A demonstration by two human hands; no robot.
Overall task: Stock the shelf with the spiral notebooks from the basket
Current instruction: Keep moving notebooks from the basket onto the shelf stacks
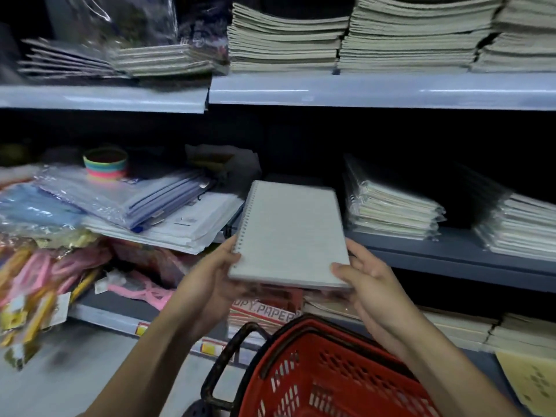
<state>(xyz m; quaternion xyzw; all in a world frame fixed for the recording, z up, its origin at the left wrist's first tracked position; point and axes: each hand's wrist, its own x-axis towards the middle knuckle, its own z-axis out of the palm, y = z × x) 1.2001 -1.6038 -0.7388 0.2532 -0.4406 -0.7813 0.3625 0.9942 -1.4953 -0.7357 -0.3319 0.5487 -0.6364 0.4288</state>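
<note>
- Stationery shelves stand ahead; the middle shelf has a free gap beside wrapped notebook stacks.
- Left hand and right hand grip the spiral notebook above the red basket.
- Risk: pushed in carelessly, it may knock the neighbouring stack.

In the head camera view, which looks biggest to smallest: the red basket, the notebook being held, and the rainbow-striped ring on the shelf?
1. Red basket, though it sits nearest the camera.
2. Spiral notebook.
3. Rainbow-striped ring, clearly smallest, though farthest back.
</note>
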